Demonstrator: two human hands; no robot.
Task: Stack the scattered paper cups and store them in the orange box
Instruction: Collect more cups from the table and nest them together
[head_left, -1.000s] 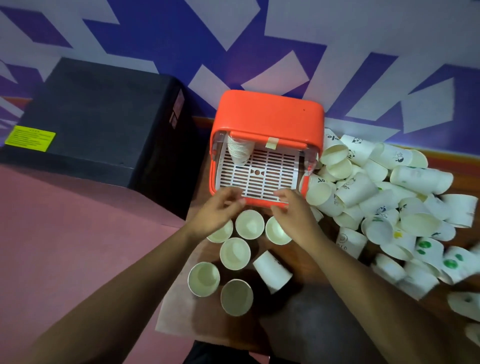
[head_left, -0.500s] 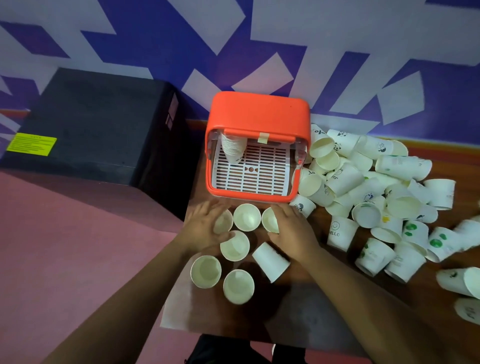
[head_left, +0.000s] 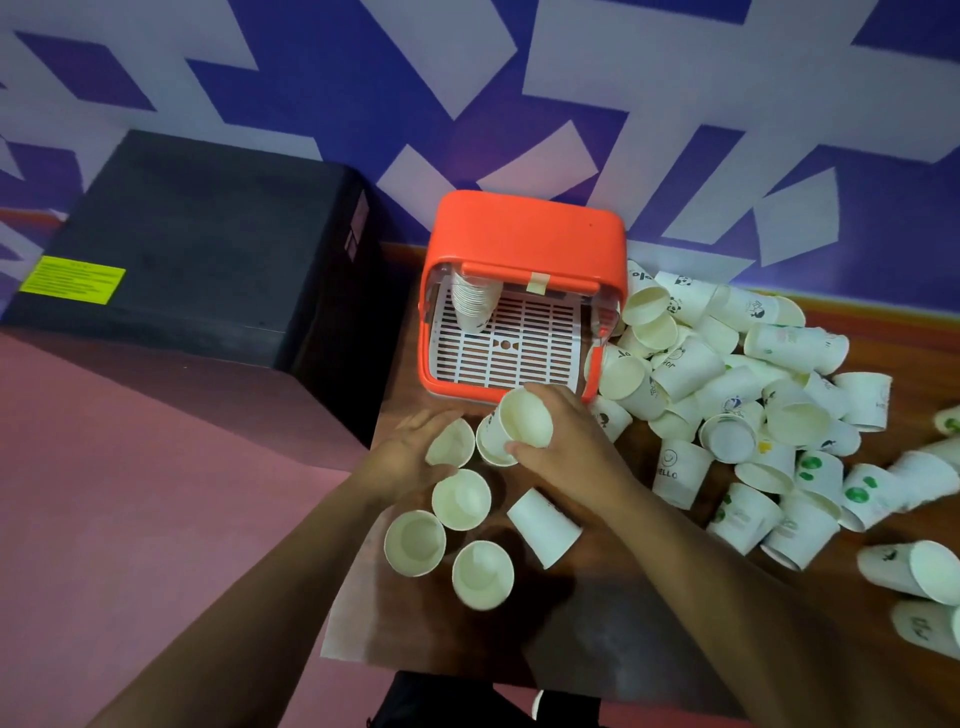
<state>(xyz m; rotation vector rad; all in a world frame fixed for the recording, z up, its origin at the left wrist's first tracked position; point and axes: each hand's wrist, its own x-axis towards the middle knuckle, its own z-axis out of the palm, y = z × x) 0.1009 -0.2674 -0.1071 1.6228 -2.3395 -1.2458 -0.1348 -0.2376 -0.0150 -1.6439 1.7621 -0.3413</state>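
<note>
The orange box (head_left: 524, 236) stands open at the back of the brown table, a stack of cups (head_left: 472, 304) leaning in its left corner on a white grid. My right hand (head_left: 566, 447) grips a white paper cup (head_left: 524, 423), tilted and lifted over another upright cup (head_left: 491, 441). My left hand (head_left: 410, 457) curls round a cup (head_left: 452, 441) just left of it. Three upright cups (head_left: 462, 499) and one upside-down cup (head_left: 545, 527) stand below the hands.
A big heap of white paper cups (head_left: 727, 395) covers the table to the right of the box. A black cabinet (head_left: 197, 260) stands to the left beside the table. The table's left edge (head_left: 353, 597) drops to a pink floor.
My right hand has picked a cup off the table and raised it over the neighbouring cup. My left hand has closed round the leftmost cup.
</note>
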